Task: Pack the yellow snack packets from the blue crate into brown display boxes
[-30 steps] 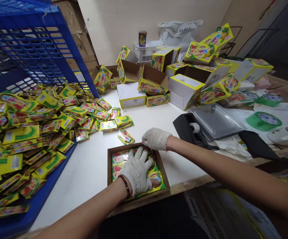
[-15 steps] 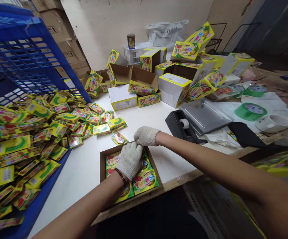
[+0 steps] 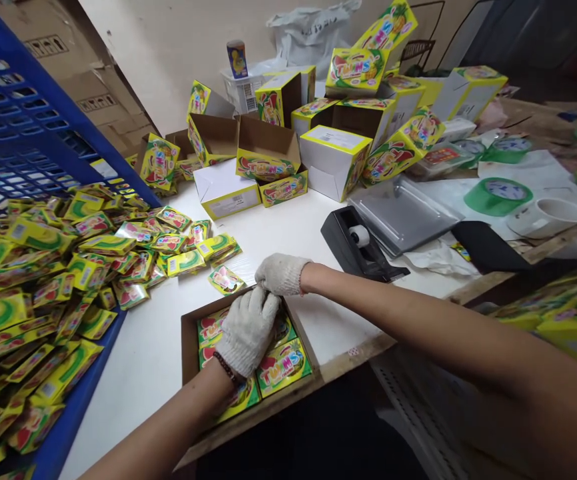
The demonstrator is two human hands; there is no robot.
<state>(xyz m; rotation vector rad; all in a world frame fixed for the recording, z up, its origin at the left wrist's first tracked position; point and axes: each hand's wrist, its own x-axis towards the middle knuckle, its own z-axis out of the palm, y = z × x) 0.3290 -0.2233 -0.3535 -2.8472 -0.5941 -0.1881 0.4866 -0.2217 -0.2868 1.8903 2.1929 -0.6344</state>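
An open cardboard box (image 3: 189, 347) at the table's front edge is filled with colourful candy packs (image 3: 283, 367) lying flat in rows. My left hand (image 3: 249, 328), in a white knit glove, lies over the packs near the box's far right corner with its fingers bent and bunched. Against its fingertips, at the box's far rim, my gloved right hand (image 3: 282, 273) is closed. Whatever the fingers pinch is hidden by the gloves. One loose candy pack (image 3: 225, 280) rests on the table just beyond the box.
A blue crate (image 3: 76, 393) spills many candy packs at left. Empty display boxes (image 3: 268, 160) are heaped at the back. A black tape dispenser (image 3: 356, 243), clear plastic sheets (image 3: 403, 213), green tape (image 3: 497, 197) and a white mug (image 3: 551, 219) are to the right.
The camera view has shifted, so the scene sits a little further left and higher. Both hands stay together at the box's far right corner, with little visible change in their grip.
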